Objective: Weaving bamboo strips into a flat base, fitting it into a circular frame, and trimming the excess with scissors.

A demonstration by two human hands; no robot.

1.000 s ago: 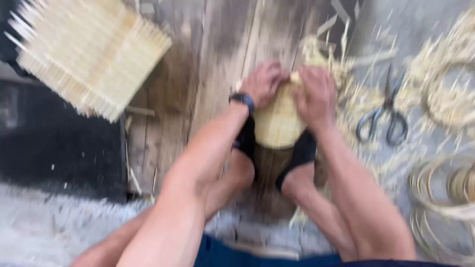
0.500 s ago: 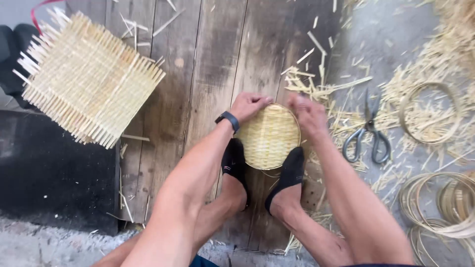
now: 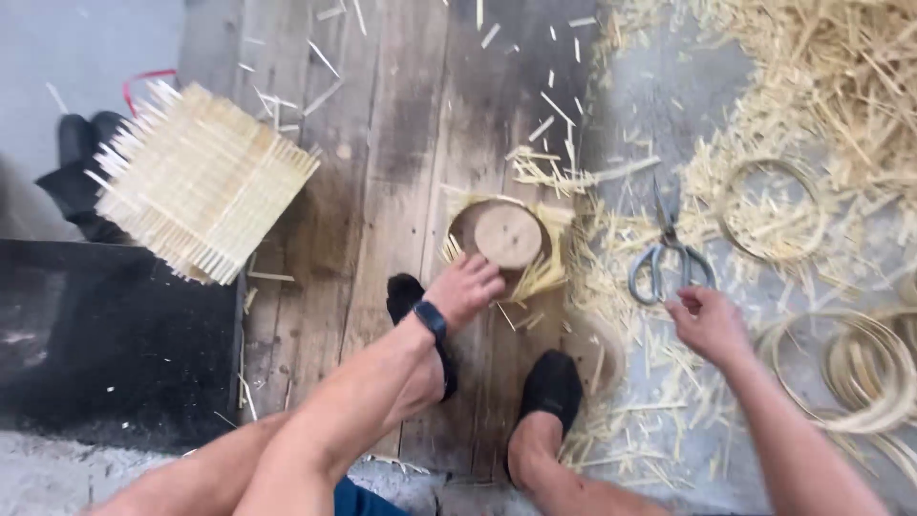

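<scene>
From the head camera, the left hand grips the near rim of a small woven basket on the wooden floor, fingers curled on its edge. The right hand hovers just below the scissors, fingers loosely bent and holding nothing. A square woven mat lies well to the left.

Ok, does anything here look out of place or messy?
Mostly litter: straw offcuts lie strewn over the floor around the scissors. The small basket under the left hand has ragged, untrimmed strands. The right hand is empty.
</scene>
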